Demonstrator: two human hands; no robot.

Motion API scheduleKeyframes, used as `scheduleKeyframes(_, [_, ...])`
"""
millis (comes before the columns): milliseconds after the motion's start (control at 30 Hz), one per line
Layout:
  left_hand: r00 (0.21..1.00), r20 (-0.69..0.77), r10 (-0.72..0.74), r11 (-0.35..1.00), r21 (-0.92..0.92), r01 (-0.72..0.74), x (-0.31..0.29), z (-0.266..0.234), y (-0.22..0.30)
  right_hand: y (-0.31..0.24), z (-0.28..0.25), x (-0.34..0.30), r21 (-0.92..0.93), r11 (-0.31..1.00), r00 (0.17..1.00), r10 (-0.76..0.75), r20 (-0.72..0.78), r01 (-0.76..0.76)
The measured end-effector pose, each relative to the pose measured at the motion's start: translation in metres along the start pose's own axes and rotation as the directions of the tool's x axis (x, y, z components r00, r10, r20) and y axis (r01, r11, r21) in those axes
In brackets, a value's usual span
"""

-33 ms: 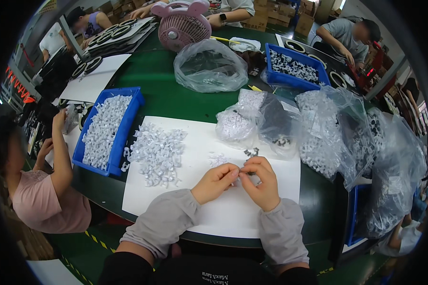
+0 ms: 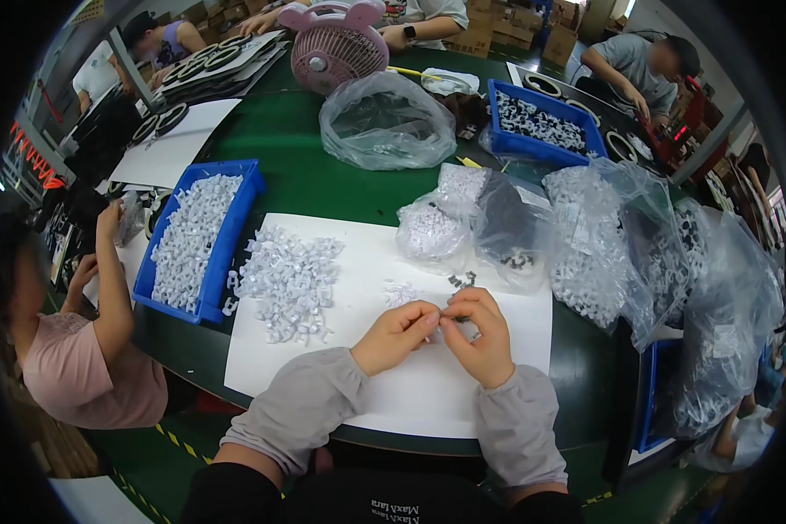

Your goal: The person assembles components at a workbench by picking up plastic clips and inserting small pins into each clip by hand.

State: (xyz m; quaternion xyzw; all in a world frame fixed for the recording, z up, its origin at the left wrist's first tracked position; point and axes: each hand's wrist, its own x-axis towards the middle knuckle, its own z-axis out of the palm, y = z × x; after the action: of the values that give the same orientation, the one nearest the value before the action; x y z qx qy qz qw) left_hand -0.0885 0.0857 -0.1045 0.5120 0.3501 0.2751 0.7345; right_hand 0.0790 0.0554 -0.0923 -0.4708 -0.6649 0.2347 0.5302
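Observation:
My left hand [image 2: 399, 335] and my right hand [image 2: 480, 336] meet over a white sheet [image 2: 314, 389], thumbs and fingertips pinched together. What sits between the fingertips is tiny and mostly hidden; a bit of something dark shows at the right fingers. Just beyond the hands lie a few small dark grey parts [image 2: 463, 279] and a little scatter of small white pieces [image 2: 400, 293]. Left of my left hand spreads a loose pile of white plastic parts [image 2: 290, 279].
A blue bin [image 2: 251, 194] of white parts stands at the left. Clear bags [image 2: 437, 231] of small pieces and larger bags [image 2: 581, 249] line the right. Farther back are an open plastic bag [image 2: 386, 122], a pink fan [image 2: 336, 52] and another blue bin [image 2: 496, 140]. A co-worker [image 2: 83, 358] sits at left.

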Motion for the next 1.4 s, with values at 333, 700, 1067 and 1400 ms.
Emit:
scheduleKeyframes(333, [0.999, -0.017, 0.031, 0.95, -0.31, -0.035, -0.005, -0.011, 0.009, -0.001, 0.006, -0.006, 0.088, 0.994, 0.991, 0.067, -0.114, -0.057])
scheduleKeyframes(700, [0.999, -0.044, 0.021, 0.895, -0.444, -0.038, -0.005, 0.005, -0.009, -0.009, 0.023, -0.01, -0.229, 0.959, 0.97, -0.2, -0.136, 0.166])
scheduleKeyframes(1067, [0.999, 0.031, 0.044, 0.811, -0.585, -0.018, -0.007, 0.002, -0.011, -0.013, 0.024, -0.012, -0.196, 0.962, 0.958, -0.225, -0.177, 0.189])
scheduleKeyframes(1400, [0.995, 0.006, 0.1, 0.791, -0.608, -0.075, -0.006, -0.002, -0.012, -0.013, 0.021, -0.01, -0.21, 0.944, 0.954, -0.28, -0.107, 0.254])
